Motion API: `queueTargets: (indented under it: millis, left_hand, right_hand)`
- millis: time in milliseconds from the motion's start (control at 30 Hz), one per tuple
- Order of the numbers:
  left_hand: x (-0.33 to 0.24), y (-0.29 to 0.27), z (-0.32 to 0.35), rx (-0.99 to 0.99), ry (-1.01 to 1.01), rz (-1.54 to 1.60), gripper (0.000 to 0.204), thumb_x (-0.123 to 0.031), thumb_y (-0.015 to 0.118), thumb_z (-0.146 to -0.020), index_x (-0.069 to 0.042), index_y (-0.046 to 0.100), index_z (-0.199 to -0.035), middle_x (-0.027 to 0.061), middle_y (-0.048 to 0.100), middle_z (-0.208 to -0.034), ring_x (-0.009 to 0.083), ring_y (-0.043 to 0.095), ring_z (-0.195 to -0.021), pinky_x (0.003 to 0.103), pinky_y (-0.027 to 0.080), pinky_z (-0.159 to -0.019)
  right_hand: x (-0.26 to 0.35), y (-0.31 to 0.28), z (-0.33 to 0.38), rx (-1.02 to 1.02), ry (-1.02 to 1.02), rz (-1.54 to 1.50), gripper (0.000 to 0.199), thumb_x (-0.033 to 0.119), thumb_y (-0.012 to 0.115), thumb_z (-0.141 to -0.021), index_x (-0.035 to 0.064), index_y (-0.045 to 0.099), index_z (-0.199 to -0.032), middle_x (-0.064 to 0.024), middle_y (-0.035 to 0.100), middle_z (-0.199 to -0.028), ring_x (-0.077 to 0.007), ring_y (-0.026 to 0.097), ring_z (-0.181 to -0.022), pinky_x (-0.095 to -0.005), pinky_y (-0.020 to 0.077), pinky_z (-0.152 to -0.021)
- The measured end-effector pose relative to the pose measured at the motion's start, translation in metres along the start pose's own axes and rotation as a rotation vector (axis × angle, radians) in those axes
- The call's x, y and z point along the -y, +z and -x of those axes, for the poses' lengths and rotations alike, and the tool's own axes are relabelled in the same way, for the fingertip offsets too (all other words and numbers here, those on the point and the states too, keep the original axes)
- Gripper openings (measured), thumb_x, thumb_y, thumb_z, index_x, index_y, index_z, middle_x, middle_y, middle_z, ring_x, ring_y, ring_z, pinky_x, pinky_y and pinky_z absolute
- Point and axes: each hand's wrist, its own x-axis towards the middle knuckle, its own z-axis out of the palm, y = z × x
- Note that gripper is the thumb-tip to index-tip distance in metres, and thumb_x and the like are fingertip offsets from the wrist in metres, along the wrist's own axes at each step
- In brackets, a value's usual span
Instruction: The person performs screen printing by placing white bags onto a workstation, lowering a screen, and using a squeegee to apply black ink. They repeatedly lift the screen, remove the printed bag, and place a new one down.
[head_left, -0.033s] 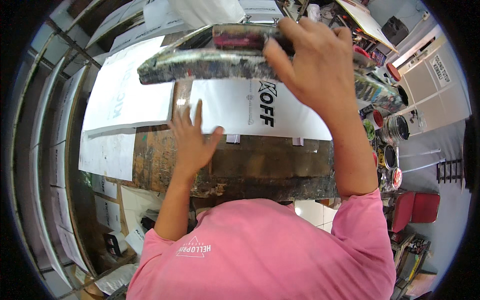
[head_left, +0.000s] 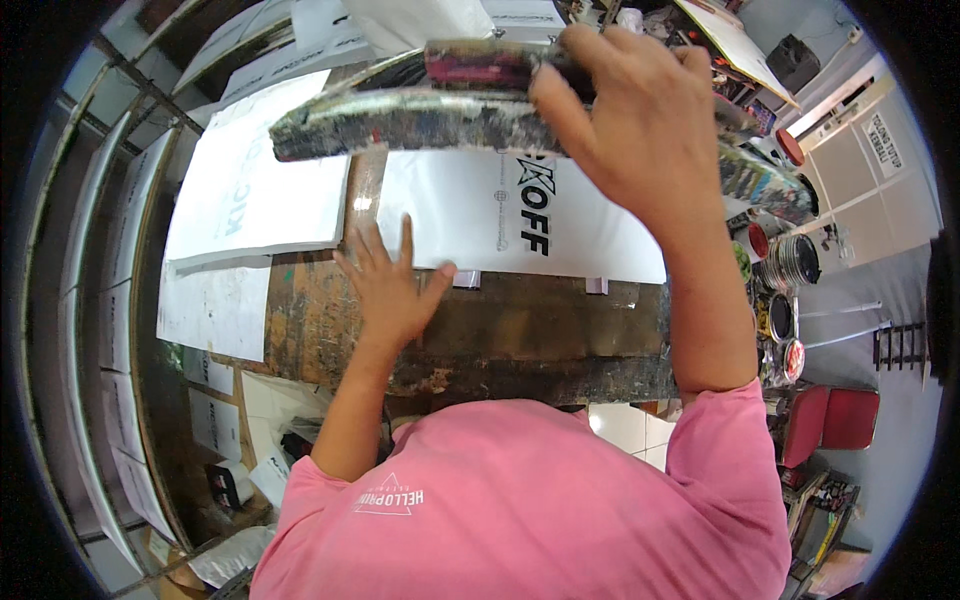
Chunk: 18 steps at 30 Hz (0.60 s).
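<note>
While its near bar stands raised above the bench, a long, paint-crusted frame (head_left: 400,130) spans the far side of the workspace, hiding the far part of a white sheet (head_left: 440,210) that bears black lettering. The person's right hand (head_left: 640,130) is wrapped over the frame, thumb on the near side and fingers across the top; a maroon bar (head_left: 475,65) runs above the near bar and into this same hand, though whether the fingers grip it too cannot be told. The left hand (head_left: 390,290) is loose and spread, holding nothing, its index finger over the sheet's left edge and its thumb by the near edge; contact cannot be made out. Two small pale tabs (head_left: 467,280) show along that near edge, on a stained wooden bench (head_left: 330,320). Just left of the sheet lies a thick paper stack (head_left: 260,190) with faint grey lettering. Farther out, a rack (head_left: 145,440) of pale sheets stands at the left, while round cans (head_left: 790,262) crowd the right, with a red chair (head_left: 850,415) beyond the person's pink shirt (head_left: 520,500).
</note>
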Motion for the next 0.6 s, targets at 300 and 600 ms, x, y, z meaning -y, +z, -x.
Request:
queueTargets:
  millis: [300,600]
  left_hand:
    - [-0.026,-0.002,-0.031,-0.005,0.051,-0.139,0.089,-0.066,0.060,-0.091,0.005,0.051,-0.144,0.0240,0.052,-0.147,0.0366,0.041,-0.143,0.066,0.011,-0.117]
    - [-0.034,-0.039,-0.098,-0.360,-0.241,0.616,0.042,-0.008,0.074,-0.090,-0.001,0.068,-0.131,0.0056,0.066,-0.073,0.0079,0.055,-0.060,0.024,0.045,-0.056]
  right_hand:
    - [0.005,-0.023,-0.080,0.175,0.341,0.007,0.040,0.035,0.055,-0.094,0.0036,0.061,-0.069,-0.0066,0.054,-0.056,-0.0191,0.050,-0.053,-0.0401,0.0474,-0.071]
    - [-0.047,-0.003,-0.080,0.185,0.145,-0.299,0.036,0.034,0.053,-0.096,0.0014,0.067,-0.086,-0.0103,0.060,-0.067,-0.0197,0.053,-0.057,-0.0335,0.0427,-0.055]
